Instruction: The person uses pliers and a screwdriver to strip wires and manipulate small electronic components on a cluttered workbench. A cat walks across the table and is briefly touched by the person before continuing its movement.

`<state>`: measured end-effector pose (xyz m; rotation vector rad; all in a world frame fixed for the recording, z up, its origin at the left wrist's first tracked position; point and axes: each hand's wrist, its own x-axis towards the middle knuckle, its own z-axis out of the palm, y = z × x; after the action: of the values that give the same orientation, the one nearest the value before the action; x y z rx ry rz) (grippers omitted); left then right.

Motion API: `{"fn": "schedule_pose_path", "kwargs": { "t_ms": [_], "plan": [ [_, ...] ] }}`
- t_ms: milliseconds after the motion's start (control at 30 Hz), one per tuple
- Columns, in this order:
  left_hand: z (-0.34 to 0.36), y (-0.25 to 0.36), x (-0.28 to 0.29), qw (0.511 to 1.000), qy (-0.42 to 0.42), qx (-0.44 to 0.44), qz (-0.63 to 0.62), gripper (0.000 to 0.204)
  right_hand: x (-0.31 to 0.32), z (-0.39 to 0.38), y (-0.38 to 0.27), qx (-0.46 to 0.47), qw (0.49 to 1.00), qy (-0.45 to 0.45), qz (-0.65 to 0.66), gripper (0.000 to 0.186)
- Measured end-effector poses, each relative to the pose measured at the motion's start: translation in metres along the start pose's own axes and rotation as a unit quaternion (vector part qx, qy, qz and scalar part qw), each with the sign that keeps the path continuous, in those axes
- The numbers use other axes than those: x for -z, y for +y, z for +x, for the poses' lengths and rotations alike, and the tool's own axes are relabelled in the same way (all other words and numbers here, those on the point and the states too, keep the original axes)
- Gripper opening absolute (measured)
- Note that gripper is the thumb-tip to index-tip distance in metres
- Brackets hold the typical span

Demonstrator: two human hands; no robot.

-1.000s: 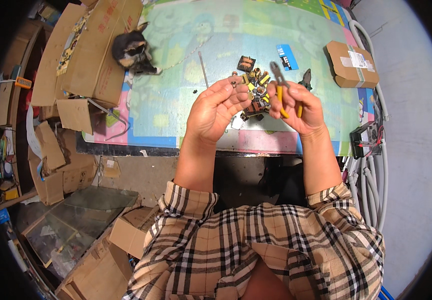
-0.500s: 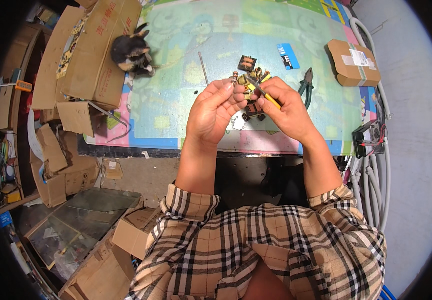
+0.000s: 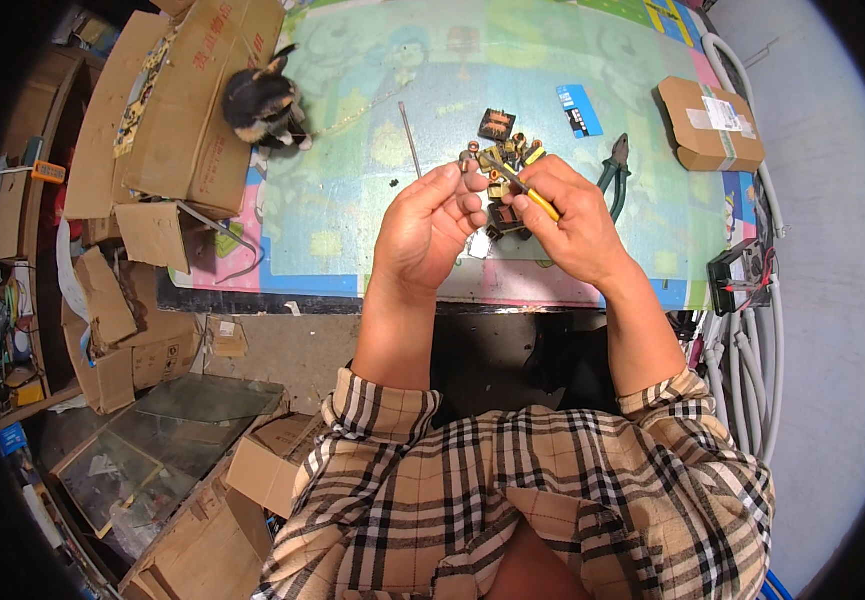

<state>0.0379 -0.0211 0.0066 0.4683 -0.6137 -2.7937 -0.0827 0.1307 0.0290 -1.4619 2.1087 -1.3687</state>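
Observation:
My right hand [image 3: 572,215] is closed round a slim tool with a yellow handle [image 3: 543,205] and a narrow grey tip. The tip points up and left, close to the fingers of my left hand [image 3: 432,215]. Thumb and fingertips of that left hand are pinched together; whatever small piece they hold is too small to name. Just beyond both hands lies a pile of small electronic coils [image 3: 497,187], partly hidden by my fingers. A square transformer with copper windings [image 3: 495,124] sits at the pile's far side.
Pliers with dark green handles [image 3: 615,175] lie right of the pile, a screwdriver [image 3: 409,138] left of it. A blue card [image 3: 578,110] and a taped cardboard box [image 3: 712,125] are farther right. A cat [image 3: 264,105] sits by the large carton [image 3: 192,100] at left.
My right hand and its yellow-handled tool have shifted slightly, the tip still near my left fingertips. My left fingers have moved a little. The cat's head has shifted slightly.

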Motion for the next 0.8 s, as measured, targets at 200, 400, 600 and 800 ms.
{"fn": "schedule_pose_path", "kwargs": {
  "t_ms": [200,400,600,800],
  "plan": [
    [0.0,-0.001,-0.002,1.0,0.013,0.001,0.004,0.02,0.002,0.0,-0.003,0.023,0.998,0.027,-0.049,0.014],
    [0.001,0.0,0.0,0.999,-0.001,-0.022,0.042,0.019,-0.005,0.0,-0.003,0.032,0.998,0.042,-0.032,0.012],
    [-0.002,-0.002,-0.007,0.978,0.025,-0.119,0.168,0.019,-0.003,-0.003,0.004,-0.03,0.997,-0.039,0.054,0.016],
    [-0.002,-0.004,-0.011,0.946,0.055,-0.174,0.267,0.017,-0.003,-0.003,0.006,-0.051,0.996,-0.048,0.063,0.021]
  ]
}}
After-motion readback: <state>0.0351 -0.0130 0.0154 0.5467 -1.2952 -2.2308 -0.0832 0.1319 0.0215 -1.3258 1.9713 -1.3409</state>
